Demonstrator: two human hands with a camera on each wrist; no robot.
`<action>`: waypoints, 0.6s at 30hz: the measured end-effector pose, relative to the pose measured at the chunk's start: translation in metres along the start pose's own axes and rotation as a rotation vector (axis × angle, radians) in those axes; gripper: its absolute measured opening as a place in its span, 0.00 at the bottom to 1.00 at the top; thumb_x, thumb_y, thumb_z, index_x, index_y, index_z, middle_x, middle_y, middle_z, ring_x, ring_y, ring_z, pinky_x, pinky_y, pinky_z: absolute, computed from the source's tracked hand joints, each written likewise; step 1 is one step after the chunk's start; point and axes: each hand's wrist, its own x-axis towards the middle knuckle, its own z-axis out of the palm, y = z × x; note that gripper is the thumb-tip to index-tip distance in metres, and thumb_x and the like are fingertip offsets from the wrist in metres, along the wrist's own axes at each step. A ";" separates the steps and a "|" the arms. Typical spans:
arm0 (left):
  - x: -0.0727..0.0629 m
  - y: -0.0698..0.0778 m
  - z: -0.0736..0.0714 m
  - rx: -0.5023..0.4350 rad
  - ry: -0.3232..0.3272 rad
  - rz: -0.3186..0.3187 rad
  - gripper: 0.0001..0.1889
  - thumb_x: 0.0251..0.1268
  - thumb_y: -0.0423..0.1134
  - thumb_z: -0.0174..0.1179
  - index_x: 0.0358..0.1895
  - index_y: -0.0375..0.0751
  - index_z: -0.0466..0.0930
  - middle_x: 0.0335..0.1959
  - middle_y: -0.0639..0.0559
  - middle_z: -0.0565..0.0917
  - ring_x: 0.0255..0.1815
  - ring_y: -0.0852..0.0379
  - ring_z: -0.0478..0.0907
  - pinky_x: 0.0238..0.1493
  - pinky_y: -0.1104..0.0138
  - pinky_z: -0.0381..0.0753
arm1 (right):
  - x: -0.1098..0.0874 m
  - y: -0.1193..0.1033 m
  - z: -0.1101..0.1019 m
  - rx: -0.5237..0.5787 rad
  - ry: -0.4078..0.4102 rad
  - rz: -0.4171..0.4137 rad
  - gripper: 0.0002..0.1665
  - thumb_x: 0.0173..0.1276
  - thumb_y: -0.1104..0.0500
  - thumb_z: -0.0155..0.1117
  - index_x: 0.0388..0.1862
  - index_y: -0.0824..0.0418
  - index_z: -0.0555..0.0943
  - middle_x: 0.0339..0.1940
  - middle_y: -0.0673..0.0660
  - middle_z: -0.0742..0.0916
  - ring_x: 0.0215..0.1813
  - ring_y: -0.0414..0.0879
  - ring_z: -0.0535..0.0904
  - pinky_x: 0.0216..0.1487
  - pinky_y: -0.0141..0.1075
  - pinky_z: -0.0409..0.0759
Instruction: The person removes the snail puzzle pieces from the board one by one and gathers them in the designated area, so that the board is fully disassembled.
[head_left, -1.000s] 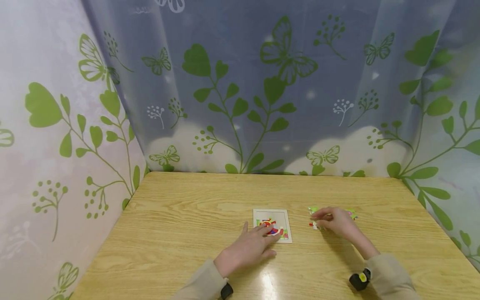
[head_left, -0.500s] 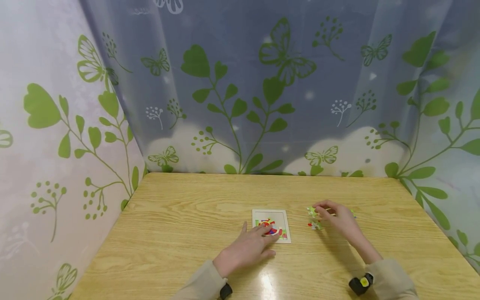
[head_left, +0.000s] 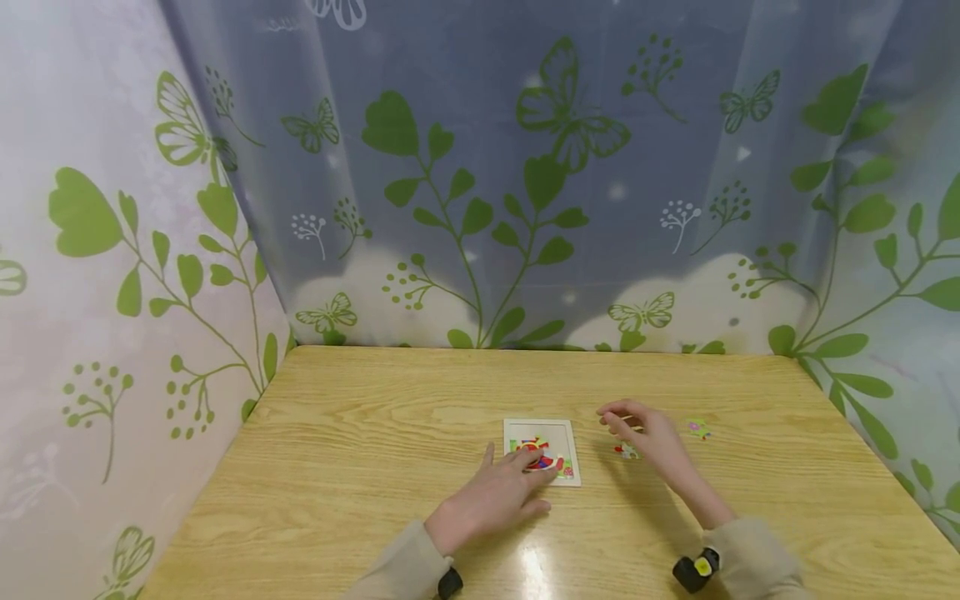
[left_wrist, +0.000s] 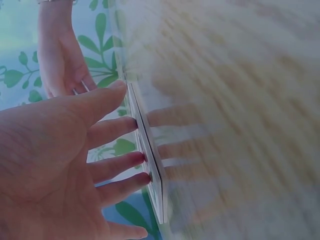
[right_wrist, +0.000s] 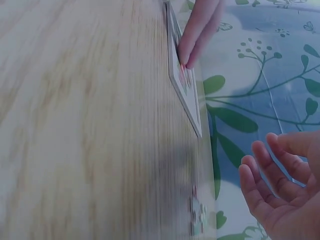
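Left hand [head_left: 498, 492] spread wide on the puzzle board [head_left: 542, 429] — right hand [head_left: 649, 437] half-curled above the surface [head_left: 375, 442], near the loose pieces [head_left: 627, 451] (honestly can't tell if it's pinching one).

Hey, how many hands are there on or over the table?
2: the left hand, touching the puzzle board, and the right hand, raised above the table to the board's right. No others show.

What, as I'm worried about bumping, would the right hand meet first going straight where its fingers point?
Probably the puzzle board, at its right edge; but the right hand hovers above the table and might pass over, depth being unclear.
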 end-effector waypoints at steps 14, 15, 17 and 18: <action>-0.003 -0.007 0.003 0.011 0.050 0.006 0.29 0.75 0.55 0.55 0.75 0.55 0.69 0.76 0.46 0.68 0.76 0.44 0.65 0.71 0.32 0.59 | 0.016 -0.009 0.034 -0.063 -0.074 -0.037 0.11 0.76 0.58 0.62 0.50 0.61 0.87 0.46 0.58 0.91 0.45 0.53 0.87 0.44 0.40 0.86; -0.004 -0.008 0.003 0.015 0.051 -0.002 0.28 0.75 0.55 0.55 0.75 0.55 0.69 0.77 0.46 0.67 0.77 0.44 0.64 0.71 0.32 0.58 | 0.017 -0.009 0.036 -0.068 -0.084 -0.045 0.11 0.76 0.58 0.62 0.50 0.61 0.87 0.45 0.58 0.91 0.45 0.53 0.87 0.45 0.41 0.86; -0.007 -0.011 0.003 0.014 0.045 -0.023 0.28 0.76 0.56 0.54 0.75 0.55 0.69 0.78 0.47 0.65 0.77 0.44 0.63 0.72 0.33 0.56 | 0.019 -0.012 0.039 -0.076 -0.099 -0.049 0.11 0.76 0.59 0.62 0.50 0.61 0.87 0.46 0.58 0.91 0.45 0.53 0.87 0.46 0.43 0.86; -0.009 -0.012 0.002 0.005 0.038 -0.032 0.29 0.76 0.56 0.54 0.76 0.55 0.68 0.79 0.47 0.64 0.78 0.44 0.61 0.73 0.33 0.55 | 0.020 -0.013 0.041 -0.076 -0.108 -0.049 0.12 0.76 0.59 0.62 0.50 0.61 0.87 0.46 0.58 0.91 0.45 0.53 0.87 0.47 0.44 0.86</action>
